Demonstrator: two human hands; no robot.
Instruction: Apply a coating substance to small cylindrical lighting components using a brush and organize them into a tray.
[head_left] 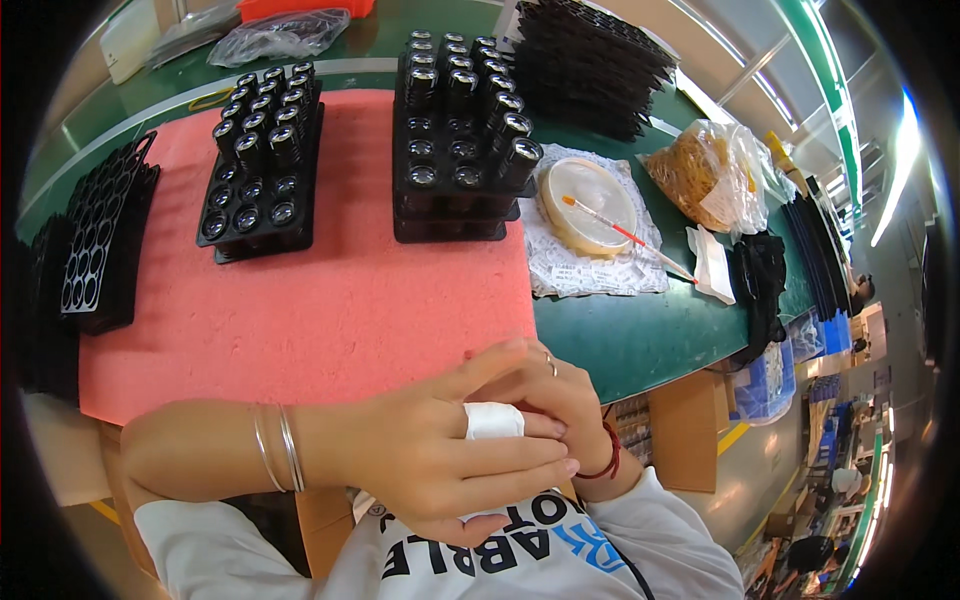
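In the lower middle my two hands are together, just in front of the pink foam mat point(400, 300). My left hand point(430, 450) lies across my right, its back toward me and its fingers stretched out, with a white wrap point(493, 421) around one finger. Beneath and beyond it is my right hand point(575, 395), which wears a ring; most of its fingers are hidden behind the left. Neither hand shows an object in it. On the mat stand a left black tray point(262, 238) and a right stack of black trays point(450, 228), both holding upright black cylinders with shiny metal ends.
At the left edge are stacked empty black trays point(105, 240); a taller black stack point(590, 65) stands at the back. To the right, a round lidded tub point(590, 205) carries an orange-and-white stick point(640, 242). Beyond lie a yellowish filled bag point(705, 175) and black cloth point(760, 285).
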